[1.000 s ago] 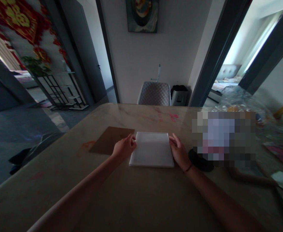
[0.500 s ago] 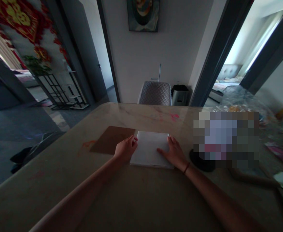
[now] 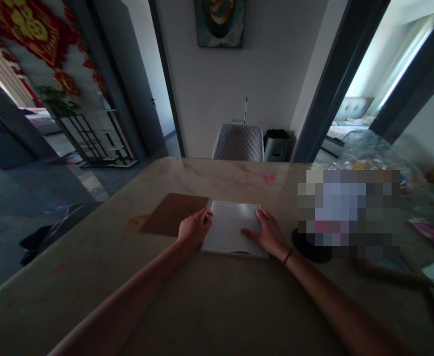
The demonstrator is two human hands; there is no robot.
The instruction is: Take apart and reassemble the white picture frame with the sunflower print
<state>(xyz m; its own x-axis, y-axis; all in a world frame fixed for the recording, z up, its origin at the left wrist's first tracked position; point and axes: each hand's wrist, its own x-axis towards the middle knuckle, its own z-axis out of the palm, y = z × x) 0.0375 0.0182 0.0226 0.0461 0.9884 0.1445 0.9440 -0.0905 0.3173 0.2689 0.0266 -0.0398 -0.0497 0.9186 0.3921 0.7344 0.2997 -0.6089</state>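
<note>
A flat white square panel (image 3: 232, 230), perhaps a shallow frame or box lid, lies on the table between my two hands. Along its front edge shows a small dark, curved gap. My left hand (image 3: 195, 227) is closed, its curled fingers at the panel's left edge; the fingertips are partly hidden. On the other side, my right hand (image 3: 271, 232) rests over the right edge with its thumb spread across the top and its fingers near the far right corner. A brown board (image 3: 172, 212) lies flat just left of the panel, partly behind my left hand.
The stone-patterned table (image 3: 202, 306) carries pink and orange stains. To the right are a black round base (image 3: 313, 247), a blurred-out patch and crumpled clear plastic (image 3: 368, 148). Beyond the far edge stand a grey quilted chair (image 3: 238, 142) and a bin (image 3: 276, 146).
A dark curved gap now shows at the panel's front edge. Both hands keep nearly the same places; the whole view has shifted slightly.
</note>
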